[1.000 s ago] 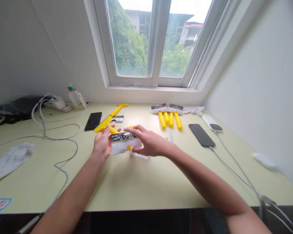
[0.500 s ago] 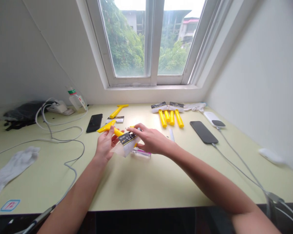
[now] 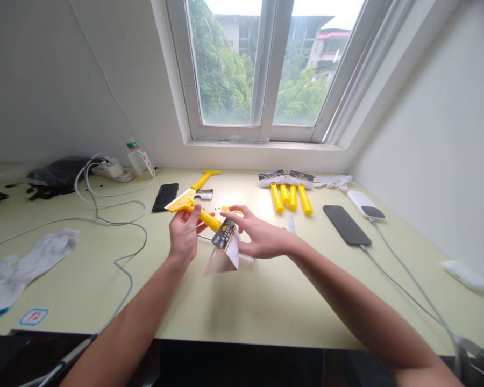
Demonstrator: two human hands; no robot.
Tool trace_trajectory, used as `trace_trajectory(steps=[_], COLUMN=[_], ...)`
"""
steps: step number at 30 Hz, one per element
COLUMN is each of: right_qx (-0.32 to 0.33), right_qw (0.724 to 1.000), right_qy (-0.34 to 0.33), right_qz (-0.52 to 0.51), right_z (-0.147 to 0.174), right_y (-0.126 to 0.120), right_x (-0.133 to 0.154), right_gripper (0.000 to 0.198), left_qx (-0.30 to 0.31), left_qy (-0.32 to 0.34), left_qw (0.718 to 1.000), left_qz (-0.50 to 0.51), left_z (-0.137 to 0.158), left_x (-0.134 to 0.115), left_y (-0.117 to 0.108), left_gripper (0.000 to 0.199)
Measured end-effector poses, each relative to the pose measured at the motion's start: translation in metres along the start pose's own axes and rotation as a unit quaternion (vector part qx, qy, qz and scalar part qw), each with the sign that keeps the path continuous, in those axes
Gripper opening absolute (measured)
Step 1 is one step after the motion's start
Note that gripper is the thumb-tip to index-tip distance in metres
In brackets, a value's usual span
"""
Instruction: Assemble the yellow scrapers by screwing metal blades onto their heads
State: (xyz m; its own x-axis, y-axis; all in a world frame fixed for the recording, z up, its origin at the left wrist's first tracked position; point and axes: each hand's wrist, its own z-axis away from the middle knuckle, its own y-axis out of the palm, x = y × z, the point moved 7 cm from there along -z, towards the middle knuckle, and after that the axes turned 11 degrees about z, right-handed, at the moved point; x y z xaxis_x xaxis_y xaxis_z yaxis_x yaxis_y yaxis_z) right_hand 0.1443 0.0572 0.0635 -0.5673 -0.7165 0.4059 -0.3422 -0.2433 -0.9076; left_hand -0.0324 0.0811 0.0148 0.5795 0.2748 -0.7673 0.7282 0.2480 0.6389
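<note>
My left hand is closed around a yellow scraper just below its head, which points up and left and shows a metal blade edge. A black-and-white cardboard label is at the lower end of its handle, folded and partly blurred. My right hand has its fingers and thumb on the label's right side; its grip is partly hidden. Behind the hands, a second yellow scraper lies by a small printed card. Under my right hand, a yellow piece and a clear item are partly covered.
Several yellow handles with printed labels lie at the back right. Phones, a power bank, cables, white gloves and a plastic bottle surround the work area. A small metal strip lies right of centre.
The view has shifted left and tilted. The scraper has turned so its blade edge shows, and the label is now more folded and steeply angled at the handle's end.
</note>
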Motion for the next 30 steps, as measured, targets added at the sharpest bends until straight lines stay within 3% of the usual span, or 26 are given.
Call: trace_trajectory(steps=[6, 9, 12, 14, 19, 25, 30], right_qx=[0.002, -0.019, -0.07, -0.112, -0.216, -0.245, -0.269], right_qw=[0.999, 0.997, 0.988, 0.981, 0.972, 0.961, 0.949], right_qy=[0.006, 0.004, -0.018, -0.019, -0.035, -0.125, -0.158], right_qz=[-0.035, -0.073, -0.135, -0.158, -0.09, 0.025, 0.052], right_z=[-0.005, -0.006, -0.008, -0.009, -0.006, -0.001, 0.003], right_y=[0.002, -0.002, -0.007, -0.008, -0.007, 0.0, 0.006], right_x=[-0.005, -0.008, -0.008, -0.01, -0.003, 0.017, 0.018], right_gripper=[0.058, 0.058, 0.057, 0.046, 0.02, 0.038, 0.054], left_qx=[-0.016, -0.015, -0.024, -0.029, -0.039, -0.066, -0.06], left_qy=[-0.011, -0.033, -0.075, -0.111, -0.177, -0.187, -0.203], left_qw=[0.999, 0.999, 0.995, 0.991, 0.98, 0.978, 0.974], left_qz=[0.026, 0.04, 0.06, 0.072, 0.083, 0.068, 0.083], left_z=[-0.003, -0.005, -0.005, -0.003, -0.002, -0.001, 0.0], left_x=[0.004, 0.009, 0.015, 0.019, 0.026, 0.021, 0.022], left_y=[-0.005, -0.008, -0.01, -0.009, -0.009, -0.012, -0.012], left_gripper=[0.039, 0.039, 0.036, 0.034, 0.037, 0.038, 0.04])
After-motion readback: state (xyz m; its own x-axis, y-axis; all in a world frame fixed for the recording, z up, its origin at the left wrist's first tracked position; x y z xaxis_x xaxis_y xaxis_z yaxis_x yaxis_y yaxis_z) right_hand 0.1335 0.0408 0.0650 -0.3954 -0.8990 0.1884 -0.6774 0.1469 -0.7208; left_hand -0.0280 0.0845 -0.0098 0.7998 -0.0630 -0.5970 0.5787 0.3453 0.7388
